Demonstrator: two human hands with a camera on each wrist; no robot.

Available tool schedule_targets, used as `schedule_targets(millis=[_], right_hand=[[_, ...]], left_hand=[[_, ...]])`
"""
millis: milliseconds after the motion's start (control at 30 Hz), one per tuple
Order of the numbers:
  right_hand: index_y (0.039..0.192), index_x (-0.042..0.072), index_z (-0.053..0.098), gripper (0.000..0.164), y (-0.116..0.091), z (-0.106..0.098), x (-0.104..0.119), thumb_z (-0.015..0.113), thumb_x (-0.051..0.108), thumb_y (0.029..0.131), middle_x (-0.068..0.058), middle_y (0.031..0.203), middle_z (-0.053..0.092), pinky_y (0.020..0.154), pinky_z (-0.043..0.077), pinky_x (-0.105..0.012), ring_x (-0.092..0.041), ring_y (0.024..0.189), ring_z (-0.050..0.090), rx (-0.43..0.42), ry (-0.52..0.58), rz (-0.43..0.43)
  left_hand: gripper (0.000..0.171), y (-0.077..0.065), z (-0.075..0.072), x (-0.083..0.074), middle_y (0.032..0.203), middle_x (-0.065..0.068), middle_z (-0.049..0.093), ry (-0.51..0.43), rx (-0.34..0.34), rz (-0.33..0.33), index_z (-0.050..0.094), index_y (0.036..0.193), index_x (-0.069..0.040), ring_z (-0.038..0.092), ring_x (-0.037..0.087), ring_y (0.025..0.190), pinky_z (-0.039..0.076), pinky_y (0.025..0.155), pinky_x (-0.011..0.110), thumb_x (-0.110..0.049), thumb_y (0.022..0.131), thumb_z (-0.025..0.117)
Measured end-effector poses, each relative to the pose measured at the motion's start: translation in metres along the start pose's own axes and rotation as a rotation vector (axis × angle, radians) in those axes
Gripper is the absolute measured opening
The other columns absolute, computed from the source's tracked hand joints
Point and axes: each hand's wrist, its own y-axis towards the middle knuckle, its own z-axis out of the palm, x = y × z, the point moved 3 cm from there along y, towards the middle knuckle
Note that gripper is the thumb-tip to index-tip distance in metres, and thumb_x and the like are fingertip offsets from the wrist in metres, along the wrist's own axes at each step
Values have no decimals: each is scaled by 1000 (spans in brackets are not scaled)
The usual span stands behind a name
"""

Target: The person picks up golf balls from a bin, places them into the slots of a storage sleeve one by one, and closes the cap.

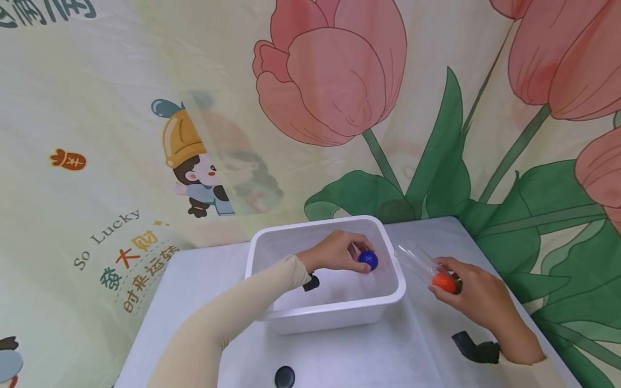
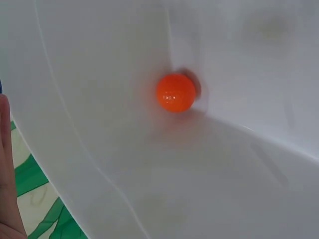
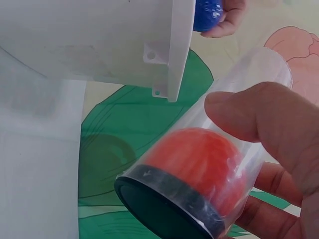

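Observation:
Over the white plastic bin [image 1: 326,311], my left hand [image 1: 337,250] pinches a blue ball [image 1: 368,261] between thumb and fingers. To the right of the bin, my right hand [image 1: 477,291] grips a clear tube [image 3: 249,74] that leans with its upper end toward the bin. An orange ball [image 3: 197,154] sits inside the tube at its lower end, against a black cap [image 3: 159,206]. Another orange ball [image 2: 176,93] lies in a corner of the bin, seen in the left wrist view. The blue ball [image 3: 207,15] shows just past the bin's rim in the right wrist view.
A round black cap [image 1: 284,376] lies on the white-covered table [image 1: 242,355] in front of the bin. Behind the table hangs a cloth printed with tulips [image 1: 335,75] and lettering. Black wrist mounts show at both wrists.

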Motion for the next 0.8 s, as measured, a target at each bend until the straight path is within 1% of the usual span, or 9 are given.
schedule_targets(millis=[100, 200, 333, 433, 567, 633, 800], right_hand=[[126, -3, 72, 60, 0, 0, 0, 98, 21, 78, -20, 95, 75, 58, 63, -43, -25, 74, 64, 3, 3, 3], [126, -3, 72, 61, 0, 0, 0, 98, 21, 77, -20, 96, 75, 57, 62, -43, -25, 74, 64, 3, 5, 2], [127, -3, 71, 61, 1, -1, 1, 99, 21, 77, -20, 97, 75, 57, 63, -44, -25, 74, 64, 5, 11, 2], [127, -3, 71, 62, 1, -2, 1, 99, 21, 77, -22, 98, 75, 58, 64, -46, -26, 75, 64, 6, 14, 5], [127, -4, 71, 63, 1, -2, 2, 99, 21, 77, -23, 99, 75, 59, 65, -47, -26, 75, 64, 3, 10, 4], [127, -4, 71, 63, 1, -2, 3, 99, 21, 77, -24, 99, 75, 60, 65, -48, -26, 75, 64, 1, 7, 0], [127, -4, 71, 63, 2, -3, 5, 99, 22, 77, -25, 101, 75, 62, 65, -50, -27, 75, 64, 1, 3, -1]], left_hand=[[36, -1, -2, -4, 110, 7, 79, -8, -30, 3, 78, 122, -6, 68, 3, 87, 60, 82, 20, -15, 89, 90], [36, -2, -5, -9, 111, 10, 79, -12, -58, 30, 78, 122, -4, 69, 2, 84, 61, 82, 21, -12, 88, 89], [37, -3, -8, -14, 114, 13, 79, -23, -82, 71, 77, 123, -1, 70, 2, 84, 64, 85, 28, -9, 89, 89], [38, -3, -11, -16, 116, 14, 78, -41, -95, 80, 76, 125, -1, 71, 6, 87, 65, 88, 36, -8, 90, 88], [38, -3, -13, -20, 119, 14, 77, -52, -109, 82, 75, 127, -1, 72, 10, 91, 66, 89, 44, -9, 91, 87], [39, -3, -14, -21, 120, 14, 77, -51, -116, 81, 75, 128, -1, 72, 11, 91, 66, 89, 43, -10, 92, 87], [42, -3, -14, -23, 124, 13, 77, -75, -129, 76, 74, 132, -1, 72, 10, 94, 64, 86, 25, -12, 94, 86]])
